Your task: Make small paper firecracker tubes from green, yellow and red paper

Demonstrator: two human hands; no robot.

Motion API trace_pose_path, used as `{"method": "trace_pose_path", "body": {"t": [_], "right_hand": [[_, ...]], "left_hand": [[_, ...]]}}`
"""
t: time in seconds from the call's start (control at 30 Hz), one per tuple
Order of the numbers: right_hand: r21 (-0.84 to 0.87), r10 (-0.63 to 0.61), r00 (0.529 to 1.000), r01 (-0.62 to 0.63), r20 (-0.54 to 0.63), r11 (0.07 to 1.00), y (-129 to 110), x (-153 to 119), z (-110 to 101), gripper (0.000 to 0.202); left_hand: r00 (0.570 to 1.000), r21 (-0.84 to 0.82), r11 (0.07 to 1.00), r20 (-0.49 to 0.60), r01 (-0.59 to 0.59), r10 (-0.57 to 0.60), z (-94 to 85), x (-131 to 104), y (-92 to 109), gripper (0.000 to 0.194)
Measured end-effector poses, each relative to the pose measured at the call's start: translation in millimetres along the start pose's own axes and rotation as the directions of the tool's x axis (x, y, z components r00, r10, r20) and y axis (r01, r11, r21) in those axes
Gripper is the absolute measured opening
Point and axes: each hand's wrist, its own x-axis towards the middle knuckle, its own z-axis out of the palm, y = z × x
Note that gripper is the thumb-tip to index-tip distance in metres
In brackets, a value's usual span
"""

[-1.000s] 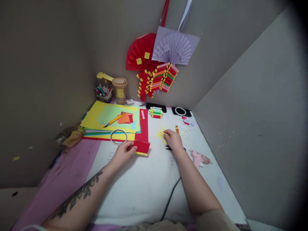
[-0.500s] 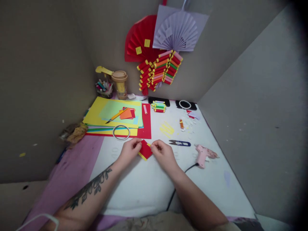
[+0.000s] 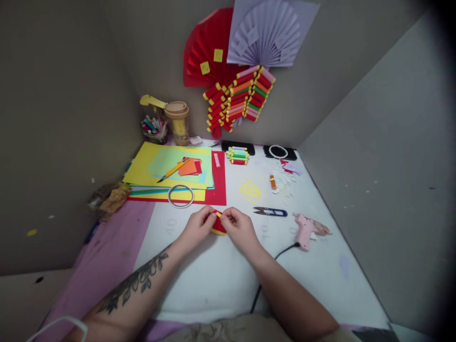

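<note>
Between both hands is a small piece of red paper with yellow strips along two edges. My left hand pinches its left side, thumb against fingers. My right hand pinches the opposite side, close to the upper yellow strip. The paper appears partly curled, and the fingertips hide its ends. Just beyond my left hand lies a white ring. To the right of my right hand are dark blue thread snips and a pink glue gun with a black cord.
Coloured paper sheets are stacked at the left, with a yellow craft knife on top. Small paper rolls sit near the back. Yellow strips and paper scraps lie mid-right. A lidded cup stands by the wall under hanging paper fans.
The red paper has gone from a flat diamond shape to a more curled one. My hands have drawn closer together on it. The view has shifted slightly.
</note>
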Motion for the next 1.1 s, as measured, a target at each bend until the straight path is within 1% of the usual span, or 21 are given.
{"method": "trace_pose_path", "body": {"t": [0.1,0.23,0.3,0.47,0.57,0.67,1.1], "right_hand": [[0.015,0.006,1.0,-0.006,0.009,1.0,0,1,0,0.012],[0.042,0.021,0.999,-0.022,0.03,0.999,1,1,0,0.014],[0.061,0.029,0.999,-0.032,0.04,0.998,2,1,1,0.015],[0.115,0.055,0.997,-0.061,0.057,0.991,3,2,2,0.017],[0.149,0.049,0.997,-0.059,0.068,0.987,2,3,2,0.018],[0.177,0.043,0.995,-0.058,0.088,0.983,0,2,1,0.02],[0.174,0.051,0.994,-0.067,0.096,0.983,1,3,1,0.019]], "left_hand": [[1.0,-0.008,1.0,0.006,0.001,-0.001,-2.2,1,-1,0.015],[1.0,-0.048,0.999,0.002,0.017,-0.016,-3.0,2,0,0.022],[1.0,-0.03,1.0,0.012,0.004,-0.003,-3.2,2,3,0.022],[0.998,0.077,0.996,0.034,-0.05,0.047,-5.8,0,7,0.025],[0.995,0.099,0.991,0.062,-0.088,0.083,-7.5,-1,8,0.025],[0.992,0.109,0.987,0.055,-0.119,0.113,-8.1,-2,7,0.026],[0.991,0.131,0.982,0.046,-0.134,0.129,-8.4,-4,10,0.03]]}}
